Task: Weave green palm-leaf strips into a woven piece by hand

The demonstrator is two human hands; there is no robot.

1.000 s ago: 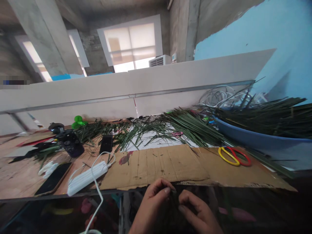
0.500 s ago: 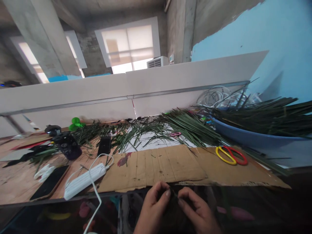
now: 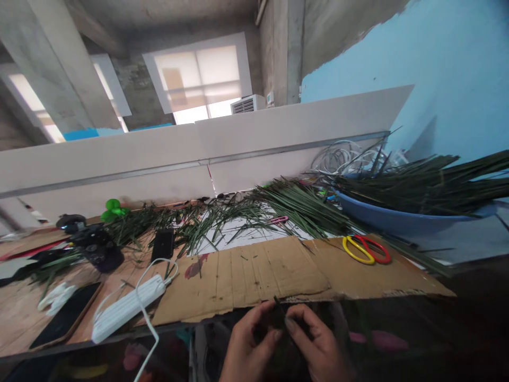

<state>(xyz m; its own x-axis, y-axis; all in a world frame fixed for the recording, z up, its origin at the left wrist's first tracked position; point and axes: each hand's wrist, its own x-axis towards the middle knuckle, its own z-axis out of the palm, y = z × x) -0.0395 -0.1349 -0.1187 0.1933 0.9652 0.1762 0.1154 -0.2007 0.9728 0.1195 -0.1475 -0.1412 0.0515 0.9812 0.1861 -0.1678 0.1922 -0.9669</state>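
Both hands are close together just below the front edge of the cardboard (image 3: 246,276). A thin dark green leaf strip (image 3: 279,304) stands up between them. My right hand (image 3: 314,339) pinches it between thumb and forefinger. The fingers of my left hand (image 3: 254,339) are curled, thumb near forefinger, beside the strip; whatever they hold is too small and dark to make out. Beyond the cardboard lie many cut green leaves (image 3: 302,207). Scissors with yellow and red handles (image 3: 366,250) rest on the cardboard's right part.
A blue basin (image 3: 401,215) heaped with long leaves stands at the right. On the left are a white power strip (image 3: 129,307) with its cable, a large phone (image 3: 67,315), a smaller phone (image 3: 163,245), a dark jar (image 3: 97,246) and a pink clip-like tool (image 3: 279,219) further back.
The view has shifted slightly, so the table things appear further left. My left thumb has moved down from the fingertip, and more of the green strip shows above my fingers.
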